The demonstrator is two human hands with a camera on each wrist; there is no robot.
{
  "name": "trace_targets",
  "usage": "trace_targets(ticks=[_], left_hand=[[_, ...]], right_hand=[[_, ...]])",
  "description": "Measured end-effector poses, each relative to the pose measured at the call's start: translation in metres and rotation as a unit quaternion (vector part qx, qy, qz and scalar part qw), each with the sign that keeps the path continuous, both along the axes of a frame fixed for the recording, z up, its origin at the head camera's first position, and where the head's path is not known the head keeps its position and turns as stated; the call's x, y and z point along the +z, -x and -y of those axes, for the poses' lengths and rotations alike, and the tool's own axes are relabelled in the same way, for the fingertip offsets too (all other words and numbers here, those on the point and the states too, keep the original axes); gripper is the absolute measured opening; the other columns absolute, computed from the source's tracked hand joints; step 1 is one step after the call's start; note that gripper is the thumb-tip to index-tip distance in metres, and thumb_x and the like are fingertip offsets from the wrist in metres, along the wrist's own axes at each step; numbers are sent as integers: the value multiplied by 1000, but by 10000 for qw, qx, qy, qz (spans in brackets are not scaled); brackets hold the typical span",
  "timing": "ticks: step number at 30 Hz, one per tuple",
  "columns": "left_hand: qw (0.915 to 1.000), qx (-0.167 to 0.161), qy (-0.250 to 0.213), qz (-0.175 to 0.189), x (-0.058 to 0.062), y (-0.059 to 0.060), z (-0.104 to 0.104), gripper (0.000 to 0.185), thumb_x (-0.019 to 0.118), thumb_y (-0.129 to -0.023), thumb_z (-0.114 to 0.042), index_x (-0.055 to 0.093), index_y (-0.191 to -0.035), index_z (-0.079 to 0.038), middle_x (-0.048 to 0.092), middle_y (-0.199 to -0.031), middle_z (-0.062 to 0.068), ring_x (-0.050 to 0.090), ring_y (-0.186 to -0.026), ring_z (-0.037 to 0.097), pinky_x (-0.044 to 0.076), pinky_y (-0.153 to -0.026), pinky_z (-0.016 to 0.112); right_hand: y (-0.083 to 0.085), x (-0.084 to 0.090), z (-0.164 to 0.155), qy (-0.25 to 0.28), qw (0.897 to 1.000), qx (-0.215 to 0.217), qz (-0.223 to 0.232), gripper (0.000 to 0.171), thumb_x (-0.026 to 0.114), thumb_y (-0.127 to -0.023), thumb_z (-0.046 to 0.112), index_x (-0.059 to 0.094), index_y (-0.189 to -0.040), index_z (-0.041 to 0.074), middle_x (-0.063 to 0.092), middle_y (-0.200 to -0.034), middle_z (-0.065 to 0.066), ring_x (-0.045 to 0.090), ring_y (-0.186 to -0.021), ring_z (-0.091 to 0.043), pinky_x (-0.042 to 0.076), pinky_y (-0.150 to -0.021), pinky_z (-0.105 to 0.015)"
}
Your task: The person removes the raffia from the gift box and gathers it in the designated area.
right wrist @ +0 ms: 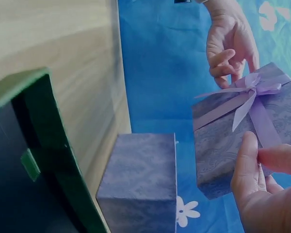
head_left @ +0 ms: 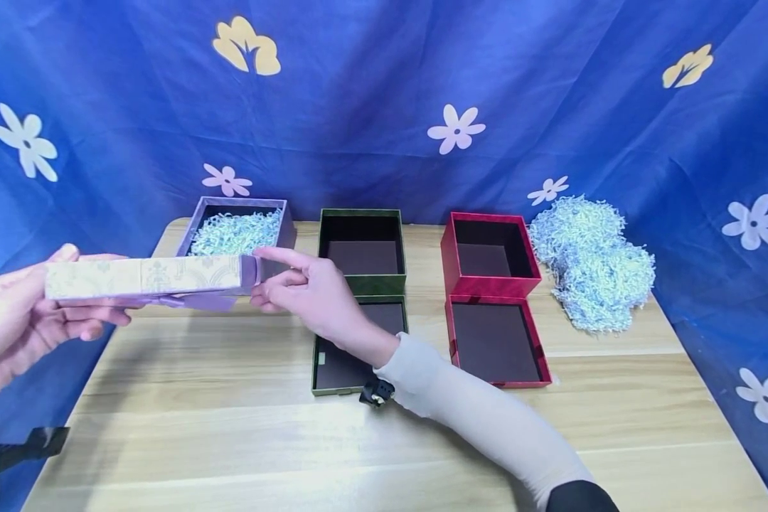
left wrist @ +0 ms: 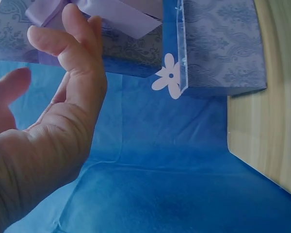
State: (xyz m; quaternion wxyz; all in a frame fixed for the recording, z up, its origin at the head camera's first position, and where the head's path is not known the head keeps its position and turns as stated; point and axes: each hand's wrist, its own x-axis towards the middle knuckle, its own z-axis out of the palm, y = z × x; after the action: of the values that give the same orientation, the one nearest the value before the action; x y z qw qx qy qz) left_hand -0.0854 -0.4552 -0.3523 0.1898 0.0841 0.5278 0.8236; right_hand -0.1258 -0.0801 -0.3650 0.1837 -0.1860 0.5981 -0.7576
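Lid (head_left: 144, 277) with purple ribbon held in air left of purple box (head_left: 243, 227), left hand (head_left: 13, 320) gripping one end, right hand (head_left: 307, 288) pinching other. Risk: light pinch slips, lid tilts, drops onto paper shreds (head_left: 233, 233).

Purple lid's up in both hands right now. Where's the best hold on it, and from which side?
Grip the purple lid by its two short end walls, one hand from each side. It lies flat and wide, and the ribbon bow sits on its top face, so end holds probably avoid crushing it.

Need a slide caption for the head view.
Both hands hold a purple ribboned lid before the shred-filled purple box.
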Motion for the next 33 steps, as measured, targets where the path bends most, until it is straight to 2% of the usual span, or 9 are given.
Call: trace_targets(ticks=[5, 9, 12, 14, 15, 19, 24, 28, 33], left_hand=[[9998, -96, 64, 169, -1, -7, 1, 59, 16, -122, -16, 69, -147, -4, 76, -115, 27, 78, -90, 38, 63, -66, 37], [9971, 289, 558, 429, 0, -16, 0, 52, 25, -121, -12, 72, -145, -10, 77, -115, 21, 77, -84, 36, 63, -63, 38], [9950, 492, 730, 462, -3, -22, -1, 50, 30, -120, -6, 73, -145, -12, 78, -120, 15, 78, -86, 32, 64, -66, 37], [9970, 367, 588, 350, -8, -26, 0, 53, 27, -118, 0, 68, -150, -11, 77, -127, 13, 80, -94, 30, 65, -72, 36], [9975, 313, 536, 328, -10, -28, 0, 54, 27, -118, 3, 66, -153, -11, 76, -131, 12, 79, -97, 31, 64, -68, 32], [9993, -45, 334, 169, -20, -34, 3, 61, 24, -115, 12, 51, -164, -11, 68, -146, 14, 75, -116, 36, 64, -83, 36], [9960, 4, 894, -27, -35, -43, 5, 65, 31, -113, 16, 45, -168, -14, 68, -147, 12, 73, -122, 28, 61, -92, 35], [9913, -179, 1292, -157, -50, -50, 11, 70, 33, -111, 18, 38, -172, -17, 64, -152, 0, 70, -125, 17, 60, -92, 27], [9762, -409, 2087, -426, -65, -53, 16, 72, 37, -112, 16, 26, -175, -16, 50, -160, -12, 58, -135, 2, 56, -97, 23]], right_hand=[[-6, -3, 1, 130, 9997, -6, 210, 44, 51, -107, -10, 68, -146, 2, 80, -94, -14, 80, -86, -19, 65, -82, -35], [-10, -6, 1, 174, 9996, -44, 218, 35, 55, -113, 8, 69, -144, -1, 78, -91, -15, 78, -82, -18, 65, -80, -37], [-12, -9, -1, 162, 9991, 18, 379, 38, 62, -112, 20, 69, -142, -2, 77, -91, -11, 77, -80, -18, 66, -79, -37], [-14, -11, -3, 118, 9983, 147, 546, 39, 65, -110, 20, 69, -141, -3, 77, -95, -7, 76, -82, -20, 66, -79, -38], [-15, -13, -4, 75, 9977, 221, 635, 38, 67, -110, 19, 69, -140, -2, 77, -97, -5, 76, -83, -21, 66, -79, -39], [-20, -17, -7, -248, 9955, 465, 787, 34, 73, -106, 18, 68, -137, 4, 79, -101, -2, 77, -90, -23, 65, -84, -41], [-27, -25, -7, -790, 9925, 636, 677, 44, 79, -102, 18, 64, -143, 13, 79, -102, -1, 79, -91, -18, 63, -88, -34], [-33, -34, -6, -1451, 9867, 640, 369, 53, 85, -97, 17, 62, -146, 23, 71, -118, 9, 74, -103, -8, 58, -90, -28], [-36, -46, 0, -1934, 9794, 543, 185, 68, 88, -92, 10, 59, -150, 29, 60, -139, 12, 65, -115, -4, 57, -87, -27]])
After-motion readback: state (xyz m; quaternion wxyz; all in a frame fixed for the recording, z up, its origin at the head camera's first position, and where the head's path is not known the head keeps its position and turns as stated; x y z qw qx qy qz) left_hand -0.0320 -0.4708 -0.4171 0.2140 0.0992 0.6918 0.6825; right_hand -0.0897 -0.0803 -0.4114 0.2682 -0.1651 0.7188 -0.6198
